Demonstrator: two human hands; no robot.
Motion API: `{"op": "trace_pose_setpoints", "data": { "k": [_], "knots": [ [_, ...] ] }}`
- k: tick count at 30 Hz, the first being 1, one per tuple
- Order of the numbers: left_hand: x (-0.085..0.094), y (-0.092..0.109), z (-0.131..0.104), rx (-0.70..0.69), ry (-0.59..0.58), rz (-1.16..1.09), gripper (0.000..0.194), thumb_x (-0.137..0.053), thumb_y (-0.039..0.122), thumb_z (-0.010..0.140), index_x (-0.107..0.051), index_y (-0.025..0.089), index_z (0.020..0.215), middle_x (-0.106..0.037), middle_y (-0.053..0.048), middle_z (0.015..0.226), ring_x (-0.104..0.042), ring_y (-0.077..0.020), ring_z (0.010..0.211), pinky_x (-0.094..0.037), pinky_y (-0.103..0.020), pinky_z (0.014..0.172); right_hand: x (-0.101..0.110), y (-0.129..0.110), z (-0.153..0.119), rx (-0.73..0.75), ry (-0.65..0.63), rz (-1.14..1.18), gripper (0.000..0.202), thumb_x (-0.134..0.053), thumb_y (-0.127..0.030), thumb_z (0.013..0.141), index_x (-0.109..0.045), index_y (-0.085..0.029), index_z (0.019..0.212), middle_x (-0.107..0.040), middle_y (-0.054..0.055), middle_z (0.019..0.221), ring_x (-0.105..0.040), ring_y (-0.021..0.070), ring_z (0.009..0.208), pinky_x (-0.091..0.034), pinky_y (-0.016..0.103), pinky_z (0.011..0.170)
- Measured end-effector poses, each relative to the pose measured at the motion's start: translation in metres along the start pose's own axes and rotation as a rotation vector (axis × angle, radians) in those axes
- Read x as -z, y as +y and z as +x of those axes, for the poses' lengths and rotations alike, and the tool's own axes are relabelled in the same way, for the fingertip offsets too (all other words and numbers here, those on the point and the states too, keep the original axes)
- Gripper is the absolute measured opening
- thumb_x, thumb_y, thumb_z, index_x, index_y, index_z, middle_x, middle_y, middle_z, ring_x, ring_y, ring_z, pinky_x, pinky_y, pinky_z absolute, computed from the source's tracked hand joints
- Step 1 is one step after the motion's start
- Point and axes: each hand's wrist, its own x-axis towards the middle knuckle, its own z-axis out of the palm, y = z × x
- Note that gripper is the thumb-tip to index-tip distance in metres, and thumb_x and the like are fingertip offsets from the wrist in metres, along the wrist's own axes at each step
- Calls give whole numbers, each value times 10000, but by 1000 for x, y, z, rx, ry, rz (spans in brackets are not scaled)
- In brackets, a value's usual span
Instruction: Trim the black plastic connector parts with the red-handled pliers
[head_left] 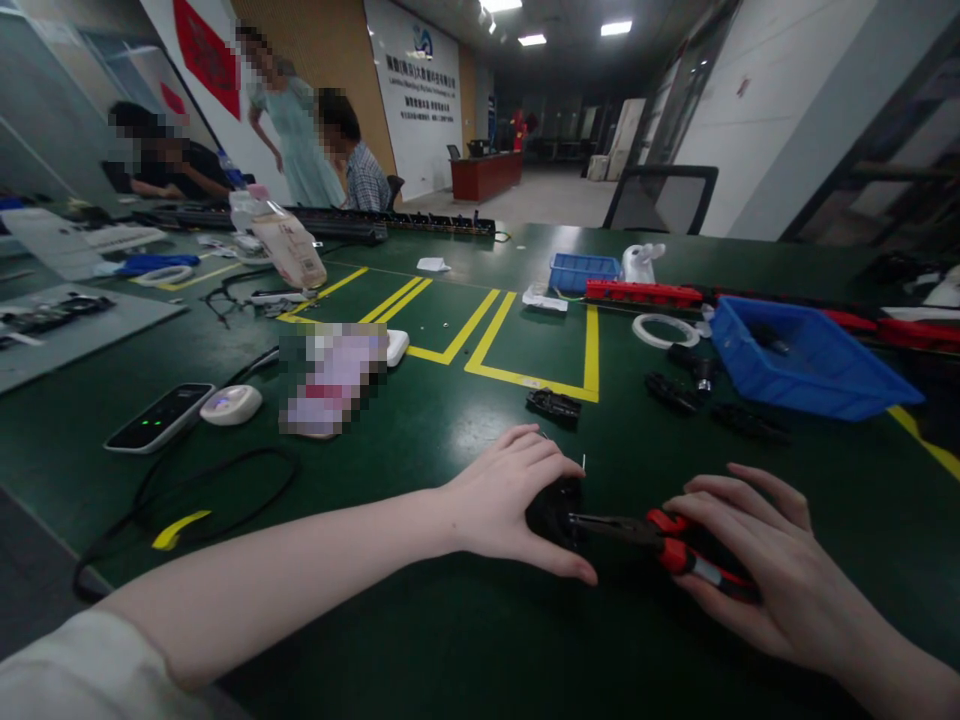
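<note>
My left hand [514,500] is wrapped round a small black part [556,512] near the middle of the green table, its thumb below the part and its fingers over the top. From the right, my right hand [757,560] holds red-handled pliers [675,545]. The long dark jaws of the pliers point left, with their tips at the black part. Whether the tips grip anything is too small to tell. Another black part [553,405] lies just beyond my left hand.
A blue bin [810,360] stands at the right, with black parts [671,392] and a white ring [666,330] beside it. On the left are a phone [334,385], a bottle [289,245] and a cable [255,455]. Several people are at the back left.
</note>
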Motion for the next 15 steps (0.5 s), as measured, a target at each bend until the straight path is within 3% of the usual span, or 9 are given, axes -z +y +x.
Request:
{"op": "trace_pose_setpoints", "data": {
  "k": [8,15],
  "knots": [
    [0,0,0,17,47,11,588,-664,675,622,-579,191,946,-621,-19,903,-584,-204,884,-257,-421,1057,1,-2,0,-34,-8,22,346,-556,-388,764,-539,-218,1064,-655,75,918,-588,272,950,-317,506,970],
    [-1,1,1,42,95,76,624,-718,636,580,-544,179,967,-597,-22,922,-548,-207,882,-317,-408,991,1,-2,0,-20,-13,6,345,-551,-383,774,-524,-213,1073,-652,74,919,-589,269,944,-310,502,975]
  ]
}}
